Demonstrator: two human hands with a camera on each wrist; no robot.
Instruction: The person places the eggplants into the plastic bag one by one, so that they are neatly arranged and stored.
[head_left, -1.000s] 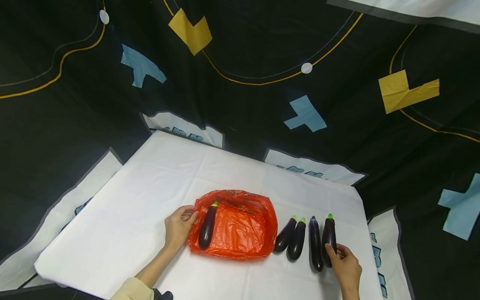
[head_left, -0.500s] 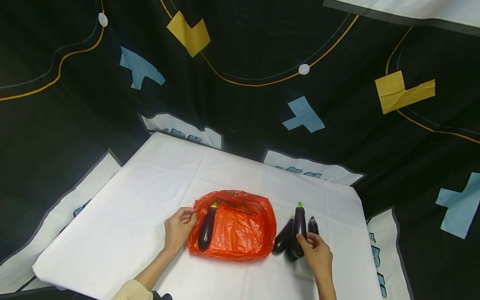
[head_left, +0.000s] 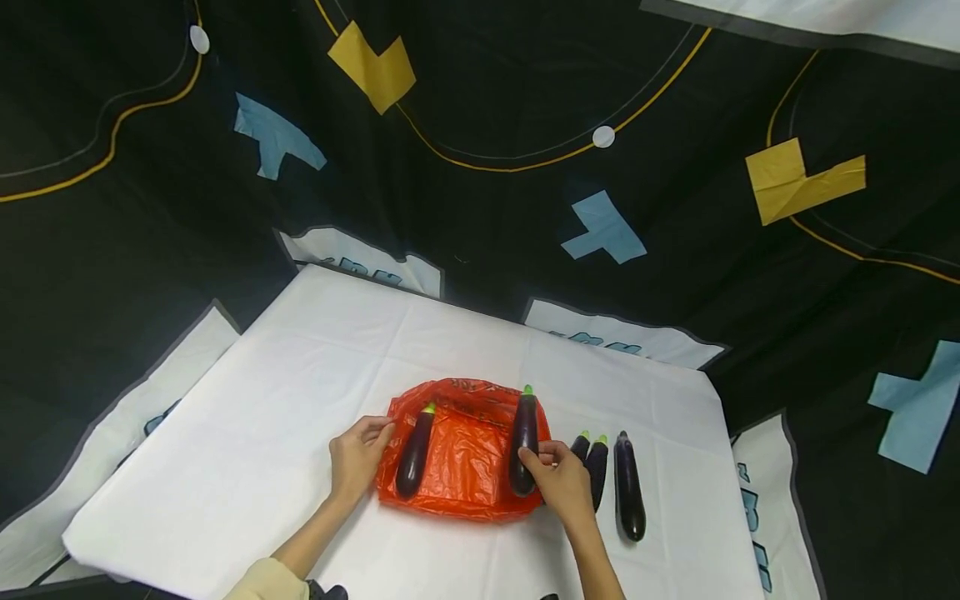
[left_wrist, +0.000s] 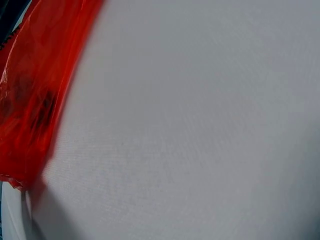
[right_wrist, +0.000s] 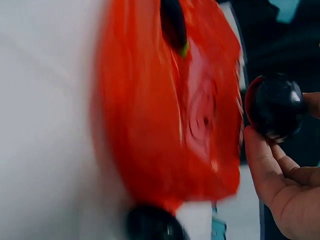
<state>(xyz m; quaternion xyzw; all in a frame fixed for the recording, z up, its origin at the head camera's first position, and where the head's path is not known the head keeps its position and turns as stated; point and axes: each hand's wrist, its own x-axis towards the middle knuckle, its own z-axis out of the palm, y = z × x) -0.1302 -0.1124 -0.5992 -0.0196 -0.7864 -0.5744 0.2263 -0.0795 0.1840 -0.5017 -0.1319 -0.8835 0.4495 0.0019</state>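
Observation:
A red plastic bag (head_left: pixel 472 471) lies spread on the white table with its opening upward, one eggplant (head_left: pixel 415 454) resting in its left part. At the bag's left edge my left hand (head_left: pixel 358 458) pinches the rim. My right hand (head_left: pixel 566 485) grips a second, dark eggplant (head_left: pixel 523 442) by its side, over the right part of the bag, green stem pointing away. From the right wrist view, the rounded end of this held eggplant (right_wrist: pixel 277 107) sits between thumb and fingers, apart from the bag. The left wrist view shows only bag and tablecloth, no fingers.
Two eggplants lie close together just right of the bag; the nearer-right one (head_left: pixel 597 475) is partly behind my right hand. Another eggplant (head_left: pixel 628 492) lies alone farther right. White cloth (head_left: pixel 300 367) covers the table, and a black curtain (head_left: pixel 465 208) hangs behind it.
My right hand has picked up the rightmost eggplant and carried it left, past the others, to over the bag. The left hand has stayed at the bag's left rim.

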